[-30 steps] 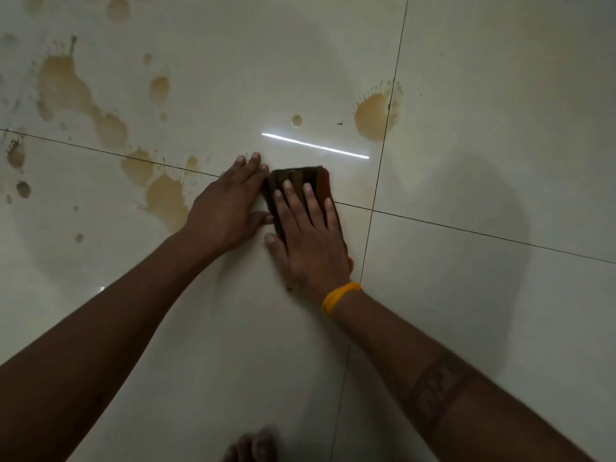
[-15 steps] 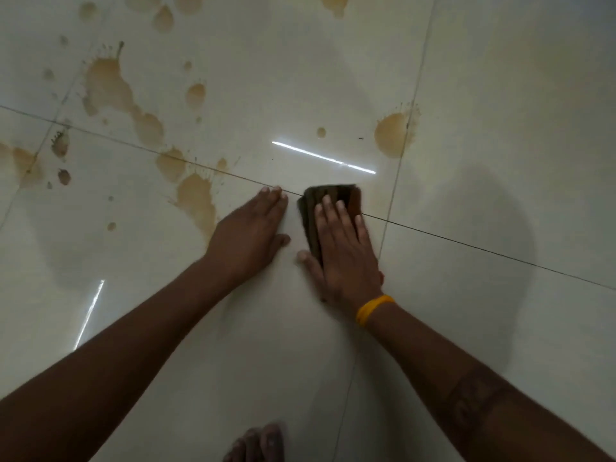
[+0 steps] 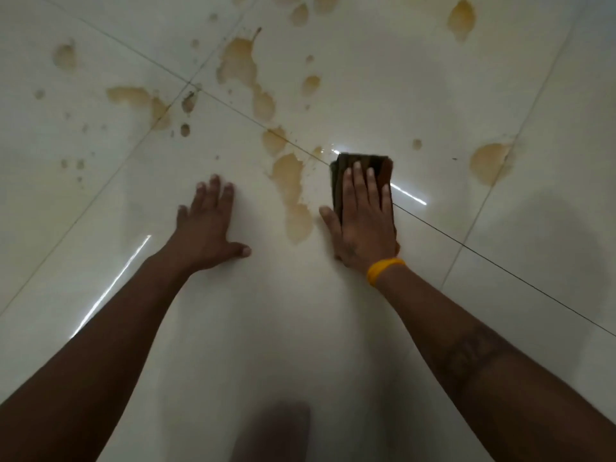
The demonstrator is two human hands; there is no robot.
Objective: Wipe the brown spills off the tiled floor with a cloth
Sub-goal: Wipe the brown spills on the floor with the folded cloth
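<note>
A folded dark brown cloth (image 3: 365, 163) lies flat on the glossy cream tiled floor (image 3: 366, 95). My right hand (image 3: 361, 225), with a yellow band at the wrist, presses flat on top of the cloth and covers most of it. A long brown spill (image 3: 291, 191) lies just left of the cloth, between my two hands. My left hand (image 3: 208, 225) rests flat on the bare tile, fingers spread, holding nothing. More brown spills spread up and left (image 3: 238, 63), and one blot (image 3: 490, 161) sits to the right of the cloth.
Dark grout lines (image 3: 483, 256) cross the floor diagonally. Small brown drops are scattered over the left tiles (image 3: 185, 130), and another blot lies at the top right (image 3: 461, 16). A blurred foot (image 3: 276, 431) shows at the bottom edge.
My left hand has moved away from the cloth to the left and now lies apart on bare tile. The view has shifted, so more spills show on the left.
</note>
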